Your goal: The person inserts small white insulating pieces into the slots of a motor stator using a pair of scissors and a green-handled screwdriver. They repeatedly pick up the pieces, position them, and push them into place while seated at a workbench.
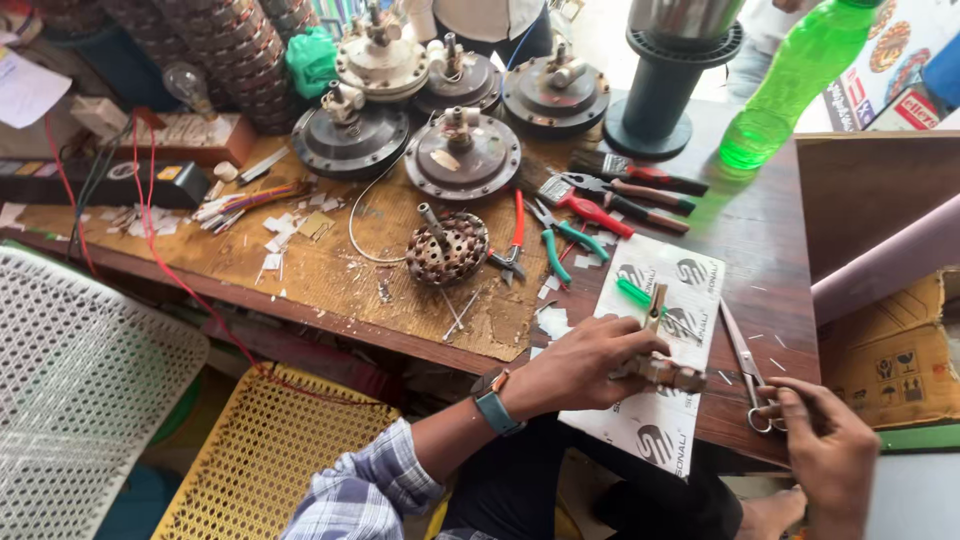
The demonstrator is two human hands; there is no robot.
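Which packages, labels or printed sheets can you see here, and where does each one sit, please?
Printed sheet: white rectangle with dark round logos, under left hand.
Cardboard box: brown, black symbols, beyond right hand.
Printed cartons: red and white, top right behind green bottle.

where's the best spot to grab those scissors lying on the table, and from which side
Probably by the finger loops at the near end, coming from the table's front edge. The scissors lie with blades pointing away and loops toward the person, on the dark table. The right hand already has fingers at the loops; the left hand is occupied.
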